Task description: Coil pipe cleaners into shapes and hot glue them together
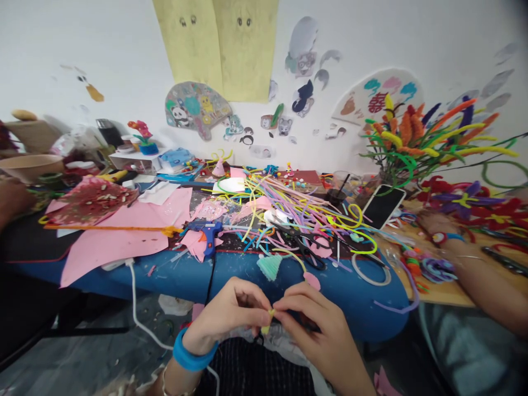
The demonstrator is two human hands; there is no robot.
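Note:
Both my hands meet low in the middle, over my lap, in front of the table's blue edge [185, 275]. My left hand [231, 316], with a blue band on the wrist, and my right hand [313, 324] pinch a small yellow-green piece [270, 314] between their fingertips. The piece is tiny and partly hidden by the fingers. A teal tassel [270, 267] and a pink petal on a yellow stem [312, 279] lie on the table edge just beyond my hands.
A heap of coloured pipe cleaners [289, 209], black scissors [307, 245], a blue glue gun [208, 234] with its cord, pink paper [124, 236] and a phone [383, 206] cover the table. Another person's arm [474, 264] rests at right beside pipe-cleaner flowers [421, 137].

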